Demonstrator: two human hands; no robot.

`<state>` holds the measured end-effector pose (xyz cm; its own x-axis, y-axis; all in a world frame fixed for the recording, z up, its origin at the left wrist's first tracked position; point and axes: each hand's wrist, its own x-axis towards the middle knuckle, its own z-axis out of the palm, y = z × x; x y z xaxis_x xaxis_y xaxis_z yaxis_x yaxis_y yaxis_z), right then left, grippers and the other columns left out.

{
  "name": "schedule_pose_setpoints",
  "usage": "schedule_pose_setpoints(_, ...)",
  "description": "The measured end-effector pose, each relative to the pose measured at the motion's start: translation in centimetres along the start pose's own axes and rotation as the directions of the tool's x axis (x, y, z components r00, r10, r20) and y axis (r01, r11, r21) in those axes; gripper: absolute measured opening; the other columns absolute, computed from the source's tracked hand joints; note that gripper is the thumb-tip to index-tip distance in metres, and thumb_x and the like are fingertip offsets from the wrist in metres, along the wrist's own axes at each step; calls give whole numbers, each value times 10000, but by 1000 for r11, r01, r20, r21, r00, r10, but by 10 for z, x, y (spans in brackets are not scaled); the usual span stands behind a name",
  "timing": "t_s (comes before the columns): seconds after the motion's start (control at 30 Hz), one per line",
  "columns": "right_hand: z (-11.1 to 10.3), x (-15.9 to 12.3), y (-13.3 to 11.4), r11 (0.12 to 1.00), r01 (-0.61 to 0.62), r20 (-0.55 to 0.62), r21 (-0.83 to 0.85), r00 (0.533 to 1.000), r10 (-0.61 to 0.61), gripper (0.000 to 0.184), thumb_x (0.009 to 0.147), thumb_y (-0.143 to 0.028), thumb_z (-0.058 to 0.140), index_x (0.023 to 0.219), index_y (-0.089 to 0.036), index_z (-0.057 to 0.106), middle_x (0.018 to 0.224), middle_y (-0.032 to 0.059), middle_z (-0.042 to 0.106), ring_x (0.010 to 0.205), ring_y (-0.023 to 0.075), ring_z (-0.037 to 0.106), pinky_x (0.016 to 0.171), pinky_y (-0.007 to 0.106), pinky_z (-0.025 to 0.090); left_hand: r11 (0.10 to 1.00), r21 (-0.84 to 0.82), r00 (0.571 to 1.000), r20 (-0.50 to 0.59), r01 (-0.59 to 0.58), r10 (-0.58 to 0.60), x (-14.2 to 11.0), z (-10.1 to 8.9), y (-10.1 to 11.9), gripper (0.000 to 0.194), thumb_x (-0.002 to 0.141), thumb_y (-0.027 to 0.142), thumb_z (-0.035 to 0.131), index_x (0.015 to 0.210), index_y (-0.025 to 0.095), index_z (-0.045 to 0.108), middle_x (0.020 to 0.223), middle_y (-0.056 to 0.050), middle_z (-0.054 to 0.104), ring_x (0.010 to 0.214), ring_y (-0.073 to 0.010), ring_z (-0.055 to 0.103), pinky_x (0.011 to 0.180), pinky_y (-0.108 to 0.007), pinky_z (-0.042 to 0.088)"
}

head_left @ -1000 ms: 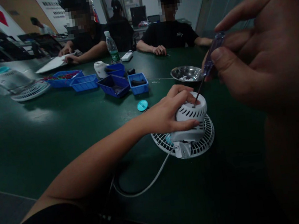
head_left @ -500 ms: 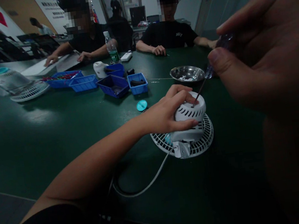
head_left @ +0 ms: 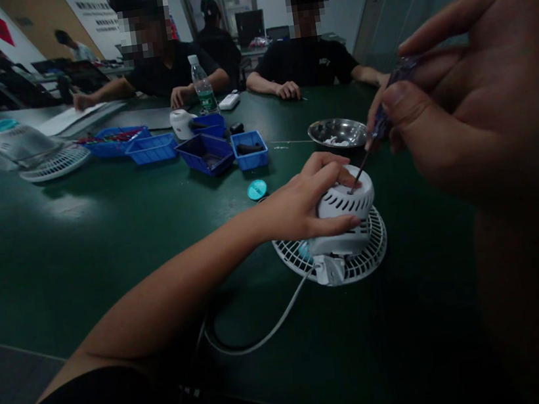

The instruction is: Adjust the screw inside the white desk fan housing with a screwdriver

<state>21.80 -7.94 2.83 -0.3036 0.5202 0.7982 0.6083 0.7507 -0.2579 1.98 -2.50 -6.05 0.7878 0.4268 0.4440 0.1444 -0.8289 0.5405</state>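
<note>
A white electric fan point(head_left: 343, 240) lies grille-down on the green table, its slotted motor housing facing up. My left hand point(head_left: 321, 198) is wrapped around that housing, thumb on the near side and fingers over the top. In my right hand point(head_left: 454, 98) is a screwdriver point(head_left: 379, 122) with a clear handle, held between thumb and fingers. Its thin shaft slants down to a hole in the top of the housing; whether a screw sits there is too small to tell. A white cord point(head_left: 276, 328) curves from the fan toward the table's near edge.
A turquoise cap point(head_left: 257, 190) lies left of the fan. Behind stand a steel bowl point(head_left: 336, 128) with small white parts, several blue bins point(head_left: 204, 153) and a water bottle point(head_left: 203, 86). Another fan point(head_left: 39, 149) lies far left. Two people sit across the table.
My right fingers have shifted around the screwdriver handle, more of which now shows. My left hand stays on the fan. Across the table, one person's hands have moved over the papers.
</note>
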Motion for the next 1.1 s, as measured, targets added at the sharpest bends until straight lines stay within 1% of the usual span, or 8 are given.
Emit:
schedule_pose_setpoints(0.1,-2,0,0,999,-33,-33,-27,999,32,266,941,-311,710,1105,-266,505,850,-36,566,652,92,618,486,265,411,1000,-1,1000,-1,3,-3,-1,0,-1,635,856,676,714,1288,224,599,1544,-178,454,1501,-378,443,1267,-584,416)
schedule_pose_setpoints(0.27,-1,0,0,990,-23,-58,-139,998,15,482,835,-451,848,1190,-276,572,758,-56,488,591,75,503,481,266,330,1000,-15,1000,-9,0,0,-1,-1,0,623,852,656,726,1272,212,605,1534,-194,461,1500,-392,439,1262,-594,415)
schedule_pose_setpoints(0.37,-1,0,-3,987,-1,-84,-164,996,-13,410,872,-466,803,1174,-297,582,758,-50,483,618,76,510,489,252,302,1000,-14,1000,0,8,-8,-1,-2,1,619,853,655,726,1274,219,600,1540,-191,460,1500,-385,441,1258,-597,417)
schedule_pose_setpoints(0.57,-4,-3,-1,991,-22,-29,-131,999,19,215,965,-326,639,1168,-306,570,915,4,549,689,117,504,587,336,391,1000,-17,1000,6,16,-16,-1,-2,1,638,856,679,716,1286,222,596,1548,-188,453,1492,-382,446,1245,-577,441)
schedule_pose_setpoints(0.73,-3,-3,4,996,-82,46,-41,995,84,289,968,-274,618,1254,-262,575,873,-6,579,718,130,644,542,304,425,998,62,999,-28,-21,22,-1,-1,2,624,867,668,703,1275,207,599,1508,-195,488,1446,-372,495,1219,-571,462)
schedule_pose_setpoints(0.87,-4,-1,-1,990,-32,58,-141,998,40,270,972,-405,645,1177,-239,593,890,-17,563,703,97,575,566,278,396,983,176,996,-62,-54,66,-1,-2,6,541,890,587,698,1234,179,610,1469,-206,544,1362,-357,573,1155,-555,517)
schedule_pose_setpoints(1.0,-4,1,-2,978,1,72,-209,997,14,142,963,-360,631,1062,-265,595,981,-3,614,710,94,499,602,293,388,959,269,989,-87,-94,122,-1,-2,10,507,906,536,694,1210,139,611,1416,-220,585,1278,-330,635,1115,-508,549)
schedule_pose_setpoints(1.1,-4,2,-2,983,4,77,-181,997,10,119,968,-352,628,1071,-294,613,876,-20,599,622,85,439,540,294,324,946,316,991,-81,-75,106,-1,0,15,492,916,519,697,1226,150,601,1419,-207,588,1221,-310,664,1056,-476,582)
